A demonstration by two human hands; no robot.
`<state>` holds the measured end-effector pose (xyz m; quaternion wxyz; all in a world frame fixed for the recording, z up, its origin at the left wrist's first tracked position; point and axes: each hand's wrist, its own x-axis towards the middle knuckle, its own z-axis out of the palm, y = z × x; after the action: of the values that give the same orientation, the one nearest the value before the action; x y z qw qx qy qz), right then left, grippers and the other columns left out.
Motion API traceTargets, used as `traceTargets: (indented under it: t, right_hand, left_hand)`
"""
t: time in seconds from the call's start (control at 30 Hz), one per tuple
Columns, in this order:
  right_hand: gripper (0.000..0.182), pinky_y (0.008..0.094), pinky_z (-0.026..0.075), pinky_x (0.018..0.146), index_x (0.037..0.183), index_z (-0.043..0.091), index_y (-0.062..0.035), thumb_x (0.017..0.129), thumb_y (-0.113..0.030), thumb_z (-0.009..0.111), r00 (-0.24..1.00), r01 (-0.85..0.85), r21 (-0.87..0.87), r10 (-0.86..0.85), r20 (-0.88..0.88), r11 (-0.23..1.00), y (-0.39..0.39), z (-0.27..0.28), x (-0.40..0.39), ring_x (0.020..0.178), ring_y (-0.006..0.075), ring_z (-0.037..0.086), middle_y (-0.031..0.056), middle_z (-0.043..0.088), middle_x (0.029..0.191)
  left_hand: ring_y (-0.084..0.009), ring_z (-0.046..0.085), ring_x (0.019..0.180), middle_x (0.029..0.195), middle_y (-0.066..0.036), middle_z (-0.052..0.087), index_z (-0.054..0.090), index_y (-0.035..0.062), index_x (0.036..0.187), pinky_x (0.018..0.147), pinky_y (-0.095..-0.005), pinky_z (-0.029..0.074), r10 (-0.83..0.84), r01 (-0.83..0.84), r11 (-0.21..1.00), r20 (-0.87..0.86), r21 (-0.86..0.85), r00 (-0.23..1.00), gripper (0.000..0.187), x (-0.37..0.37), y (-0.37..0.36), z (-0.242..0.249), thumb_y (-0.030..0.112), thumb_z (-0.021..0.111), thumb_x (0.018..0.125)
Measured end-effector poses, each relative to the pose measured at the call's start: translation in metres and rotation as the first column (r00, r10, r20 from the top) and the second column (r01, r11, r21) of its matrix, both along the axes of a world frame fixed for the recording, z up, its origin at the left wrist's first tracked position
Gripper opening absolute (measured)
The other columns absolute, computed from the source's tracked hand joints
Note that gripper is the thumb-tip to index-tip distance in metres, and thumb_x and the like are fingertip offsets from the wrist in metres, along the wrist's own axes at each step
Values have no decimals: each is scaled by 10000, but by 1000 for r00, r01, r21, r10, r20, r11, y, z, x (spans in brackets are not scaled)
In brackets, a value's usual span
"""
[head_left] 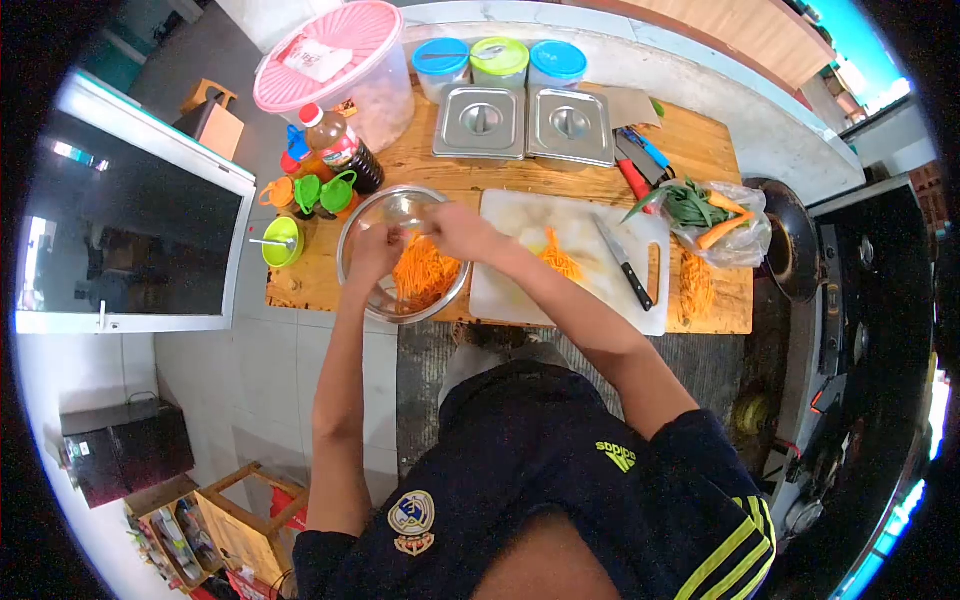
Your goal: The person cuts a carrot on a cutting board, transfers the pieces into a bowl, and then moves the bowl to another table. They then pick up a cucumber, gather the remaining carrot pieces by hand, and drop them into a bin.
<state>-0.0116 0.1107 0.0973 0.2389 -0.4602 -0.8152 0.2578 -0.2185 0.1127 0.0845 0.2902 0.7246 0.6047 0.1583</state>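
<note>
Both hands are up over the bowl here: my left hand (376, 252) at the near-left side, fingers curled in, and my right hand (465, 233) reaching across from the right to meet it. The fingertips are bunched narrow and nearly together, but blur hides whether anything is pinched between them, so I can't tell.

Right beneath sits the shredded carrot (428, 280), heaped toward the right side of the steel mixing bowl (398, 204). I'd call this step handling the shreds in the bowl; whether that's loosening or sprinkling, I can't say. The next move, as I judge it, calls for fingertips low and inside the rim, so nothing spills.

Moving out: the white cutting board (508, 290) lies just right of the bowl, with a small pile of carrot shreds (560, 258) on it and a black-handled knife (629, 268) slanting beside them. Past its right edge, loose carrot strips (697, 288) rest on the wooden worktop (432, 168), just below a plastic bag (752, 243) with whole carrots (722, 236) and green leaves. Up left, a red-capped bottle (343, 148) stands behind the bowl; two lidded steel containers (482, 120) sit beyond the board.
</note>
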Motion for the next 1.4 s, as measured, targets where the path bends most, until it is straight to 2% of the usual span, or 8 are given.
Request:
traceTargets:
  t: [0.03, 0.17, 0.37, 0.53, 0.73, 0.9, 1.17, 1.4]
  right_hand:
    - [183, 439, 503, 717, 879, 694, -60, 738, -126, 597, 991, 43, -20, -46, -122, 999, -3, -3, 21, 834, 371, 626, 190, 641, 815]
    - [282, 461, 472, 772, 1028, 637, -2, 770, -90, 564, 933, 322, -223, -349, -92, 920, -31, -39, 133, 810, 394, 589, 217, 627, 872]
    - [364, 438, 446, 884, 1156, 530, 56, 852, -145, 547, 909, 372, 314, -411, 66, 873, -75, -102, 148, 1022, 406, 519, 228, 556, 1108]
    - [354, 419, 427, 921, 1161, 533, 23, 841, -125, 562, 966, 198, 108, -213, 150, 974, -116, -108, 141, 1031, 374, 527, 216, 538, 1123]
    - [433, 404, 456, 873, 1195, 518, 22, 777, -52, 603, 917, 399, 142, -389, -93, 906, -140, -74, 176, 995, 386, 533, 235, 540, 1077]
    - [799, 422, 384, 960, 1285, 442, 3, 605, -228, 793, 928, 356, -42, -348, 130, 934, -151, -51, 201, 1116, 381, 426, 218, 425, 1174]
    - [614, 441, 444, 863, 1150, 513, 12, 606, -123, 764, 937, 334, -144, -345, -53, 931, -127, -82, 194, 980, 404, 508, 222, 514, 1033]
    - [407, 446, 482, 783, 1007, 577, -2, 625, -56, 706, 922, 370, -143, -381, -65, 918, -123, -80, 181, 880, 407, 567, 215, 588, 928]
  left_hand:
    - [-124, 638, 755, 805, -76, 676, 675, 44, 942, 676, -291, 496, 6, -5, 1000, -57, 24, 998, 153, 14, -5, 23, 95, 591, 825]
    - [-115, 631, 736, 802, -78, 675, 669, 34, 912, 660, -260, 488, -24, 36, 999, 404, -23, 914, 135, 53, -24, 27, 85, 555, 862]
    - [-132, 611, 704, 848, -51, 658, 636, 37, 1026, 639, -271, 488, 84, 145, 945, 647, -292, 758, 173, 157, -60, -20, 103, 527, 909]
    - [-302, 605, 835, 877, -152, 622, 603, 7, 986, 772, -380, 483, -66, -36, 964, 370, 262, 927, 196, 194, -68, -78, -10, 513, 813]
    - [-365, 484, 1054, 1079, -179, 495, 538, 0, 1111, 889, -417, 434, -249, 215, 954, 152, 209, 956, 440, 205, -74, -86, -58, 587, 678]
    - [-369, 468, 1093, 1150, -176, 445, 461, -2, 1217, 924, -415, 435, -307, 298, 948, 77, 108, 949, 627, 218, -78, -70, -12, 682, 630]
    - [-407, 463, 1102, 1177, -225, 440, 451, -2, 1221, 942, -418, 428, -430, 433, 901, 58, -38, 901, 704, 237, -79, -82, -33, 728, 574]
    - [-410, 491, 1040, 1066, -211, 491, 510, 8, 1116, 876, -427, 450, -391, 383, 920, 148, 82, 908, 561, 241, -80, -88, -60, 689, 589]
